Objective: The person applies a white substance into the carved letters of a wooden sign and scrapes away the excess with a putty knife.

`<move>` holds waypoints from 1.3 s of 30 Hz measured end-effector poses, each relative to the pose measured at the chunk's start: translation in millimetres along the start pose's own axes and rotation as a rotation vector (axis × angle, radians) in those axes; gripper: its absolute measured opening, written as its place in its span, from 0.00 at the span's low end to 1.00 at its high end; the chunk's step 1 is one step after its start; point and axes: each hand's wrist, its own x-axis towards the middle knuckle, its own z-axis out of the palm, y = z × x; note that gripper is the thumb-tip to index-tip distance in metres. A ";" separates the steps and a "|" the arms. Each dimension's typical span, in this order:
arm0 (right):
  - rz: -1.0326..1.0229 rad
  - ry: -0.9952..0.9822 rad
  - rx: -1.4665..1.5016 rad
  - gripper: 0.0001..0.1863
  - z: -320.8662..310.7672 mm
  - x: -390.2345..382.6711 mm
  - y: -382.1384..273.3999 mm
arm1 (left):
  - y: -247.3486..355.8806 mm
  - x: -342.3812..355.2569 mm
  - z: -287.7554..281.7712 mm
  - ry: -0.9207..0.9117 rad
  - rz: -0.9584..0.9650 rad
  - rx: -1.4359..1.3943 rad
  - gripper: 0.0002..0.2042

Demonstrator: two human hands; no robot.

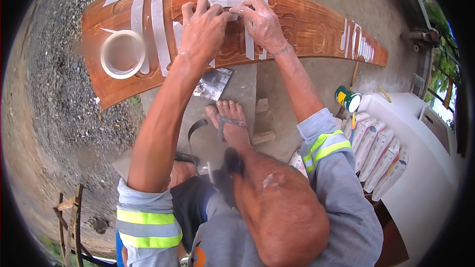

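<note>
A long, reddish-brown wooden board (116, 86) with carved outlines lies across the far side in front of me. Several strips of white masking tape (159, 34) are stuck on it. My left hand (203, 34) is over the middle of the board, its fingers curled and pinching at a piece of tape. Close beside it, my right hand (263, 28) pinches the same small piece between thumb and fingertips. The fingers partly hide that piece. A roll of masking tape (105, 62) sits on the board's left part, its loose end sticking out. White dust marks both hands.
A shiny dark sheet (213, 83) lies below the board, near my foot (231, 123). To the right are a green paint can (342, 96), a brush (353, 124) and several stacked white sacks (378, 151). Gravel (64, 104) covers the left; a wooden frame (74, 217) stands lower left.
</note>
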 end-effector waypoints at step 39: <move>0.630 0.306 0.110 0.07 12.6 -32.9 -45.8 | 24.7 8.8 14.4 -0.161 0.259 0.654 0.14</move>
